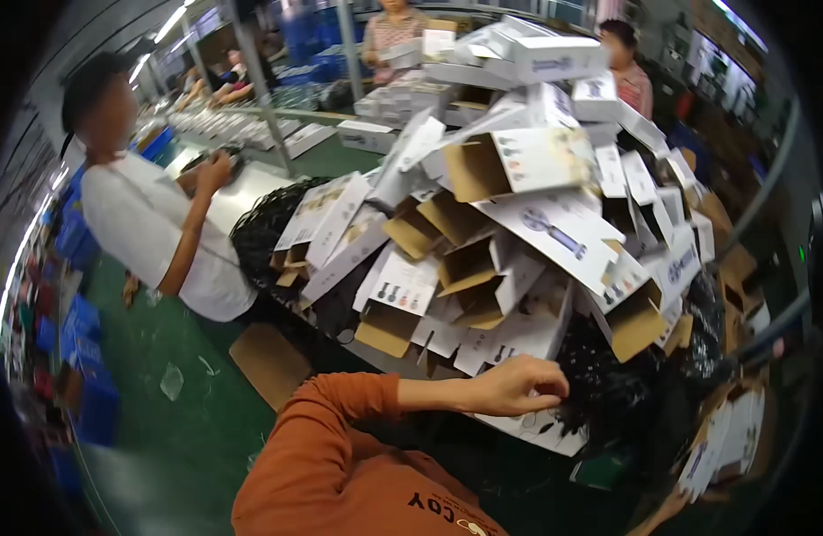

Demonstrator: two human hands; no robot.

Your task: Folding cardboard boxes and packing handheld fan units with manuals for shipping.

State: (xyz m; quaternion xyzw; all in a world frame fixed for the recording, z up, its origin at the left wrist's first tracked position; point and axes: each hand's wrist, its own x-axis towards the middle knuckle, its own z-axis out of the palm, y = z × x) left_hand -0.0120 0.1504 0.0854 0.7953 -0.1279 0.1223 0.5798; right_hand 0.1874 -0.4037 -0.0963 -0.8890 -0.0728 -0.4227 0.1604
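Green floor (161, 456) | white boxes (554, 237) heaped steeply: nudging could topple them | left hand (521, 386) half-curled, apparently empty | right hand (672, 506) at cartoned boxes (717, 447), grip unclear

The right hand (676, 505) is too small for telling its grip; the lower edge cuts its forearm (651, 525).

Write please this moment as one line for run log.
left hand: curled beside black tangle | right hand: at white boxes in brown carton, grip unclear | ahead: box pile
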